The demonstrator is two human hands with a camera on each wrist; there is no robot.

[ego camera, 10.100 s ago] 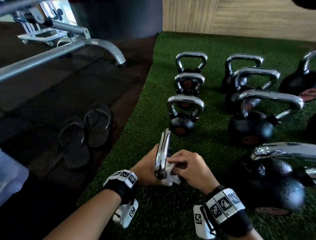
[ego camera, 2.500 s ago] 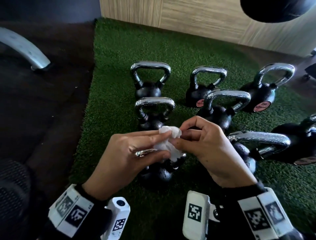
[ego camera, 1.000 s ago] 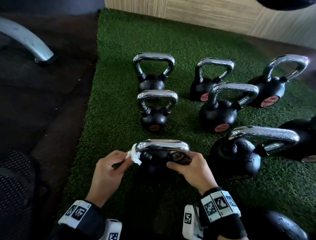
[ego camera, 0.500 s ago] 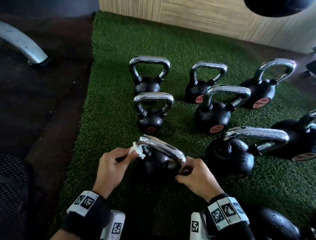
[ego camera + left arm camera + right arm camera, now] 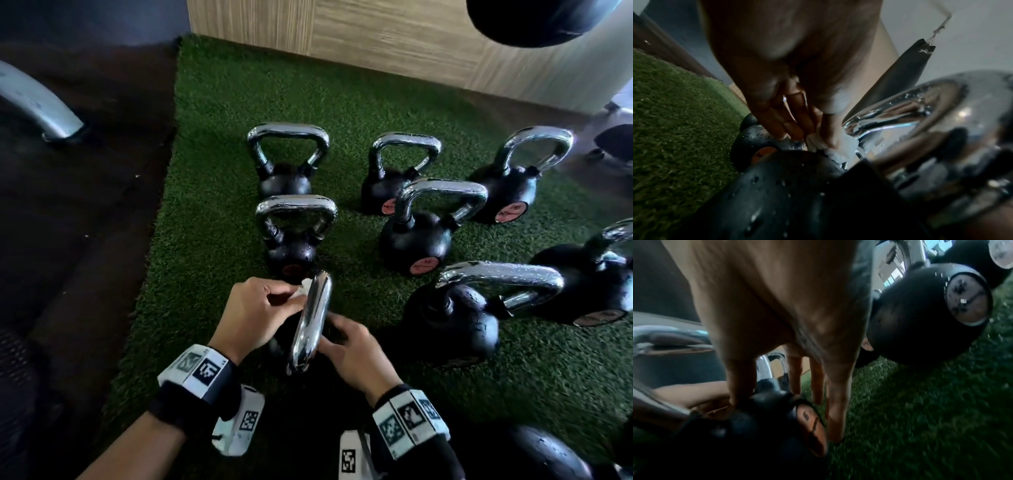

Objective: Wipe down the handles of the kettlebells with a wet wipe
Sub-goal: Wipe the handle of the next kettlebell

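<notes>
The nearest kettlebell [image 5: 284,337] stands on the green turf [image 5: 219,192], its chrome handle [image 5: 310,322] turned end-on toward me. My left hand [image 5: 291,298] pinches a crumpled white wet wipe [image 5: 303,289] against the handle's far end. The left wrist view shows the wipe [image 5: 835,147] pressed by the fingertips [image 5: 795,133] where the handle [image 5: 920,105] meets the black body [image 5: 787,186]. My right hand [image 5: 334,329] grips the kettlebell's body on the right. In the right wrist view its thumb and fingers [image 5: 836,418] straddle the black ball [image 5: 760,421] with the orange label [image 5: 812,426].
Several more chrome-handled kettlebells stand on the turf: a small one [image 5: 294,236] just beyond my hands, another [image 5: 287,161] behind it, a large one [image 5: 455,318] close on the right. Dark rubber floor [image 5: 85,222] lies left, a wooden wall [image 5: 342,34] behind, a hanging black bag [image 5: 534,20] overhead.
The near kettlebell has been rotated: its handle lay crosswise, then diagonal, and now points toward me. My left hand stays with the wipe at the handle's end; the right hand turned the body.
</notes>
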